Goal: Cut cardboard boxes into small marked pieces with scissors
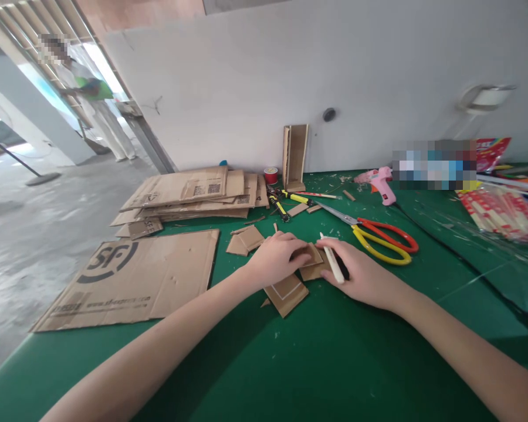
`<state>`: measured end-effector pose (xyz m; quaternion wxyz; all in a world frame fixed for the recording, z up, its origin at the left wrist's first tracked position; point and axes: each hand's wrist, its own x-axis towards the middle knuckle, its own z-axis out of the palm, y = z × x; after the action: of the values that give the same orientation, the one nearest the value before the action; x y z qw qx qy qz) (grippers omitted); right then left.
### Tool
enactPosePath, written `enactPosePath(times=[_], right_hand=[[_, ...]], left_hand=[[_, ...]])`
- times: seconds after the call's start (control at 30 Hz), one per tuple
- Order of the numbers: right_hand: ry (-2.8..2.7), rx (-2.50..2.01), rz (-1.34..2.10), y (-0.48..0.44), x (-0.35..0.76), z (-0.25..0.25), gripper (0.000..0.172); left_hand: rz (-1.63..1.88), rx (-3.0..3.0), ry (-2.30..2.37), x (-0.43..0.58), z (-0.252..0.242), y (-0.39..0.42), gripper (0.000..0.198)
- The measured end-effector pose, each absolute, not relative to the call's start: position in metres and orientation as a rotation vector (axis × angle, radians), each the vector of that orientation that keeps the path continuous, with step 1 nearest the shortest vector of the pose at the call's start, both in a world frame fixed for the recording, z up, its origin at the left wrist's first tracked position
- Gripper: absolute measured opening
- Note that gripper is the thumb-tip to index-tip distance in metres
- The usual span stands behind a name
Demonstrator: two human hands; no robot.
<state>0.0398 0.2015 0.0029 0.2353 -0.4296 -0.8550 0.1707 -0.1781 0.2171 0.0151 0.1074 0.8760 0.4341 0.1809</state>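
Observation:
My left hand [281, 258] is closed on a small cardboard piece [312, 258], its fingers bent over the piece's left part. In my right hand [356, 272] is a white pen-like tool [333, 261], lying between thumb and fingers; the fingertips touch the brown cardboard just left of it. Below my left hand a cardboard square [287, 296] with a pale line along its edge lies on the green table [246, 363]. Several small cardboard offcuts [250, 237] rest left of my left hand. Scissors [378, 237] with red and yellow handles lie beyond my right hand.
A large cardboard sheet [158, 281] lies left, with stacked cardboard [180, 190] behind. Pliers [279, 208], a red spool [270, 174], an upright cardboard channel [295, 158] and a pink glue gun [381, 183] with black cord stand or lie toward the wall. A person [92, 99] stands far left.

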Motion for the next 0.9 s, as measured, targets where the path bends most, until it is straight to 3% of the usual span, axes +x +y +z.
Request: enactPosePath(times=[0.17, 0.53, 0.9], right_hand=[[-2.437, -1.231, 0.493, 0.196, 0.040, 0.005, 0.063], [-2.448, -1.249, 0.577, 0.194, 0.038, 0.006, 0.060], [-2.396, -1.261, 0.631, 0.197, 0.040, 0.007, 0.059]], left_hand=[[0.378, 2.614, 1.157, -0.184, 0.027, 0.213, 0.036], [0.339, 2.361, 1.221, -0.195, 0.031, 0.208, 0.054], [0.343, 2.331, 1.187, -0.197, 0.030, 0.209, 0.058]])
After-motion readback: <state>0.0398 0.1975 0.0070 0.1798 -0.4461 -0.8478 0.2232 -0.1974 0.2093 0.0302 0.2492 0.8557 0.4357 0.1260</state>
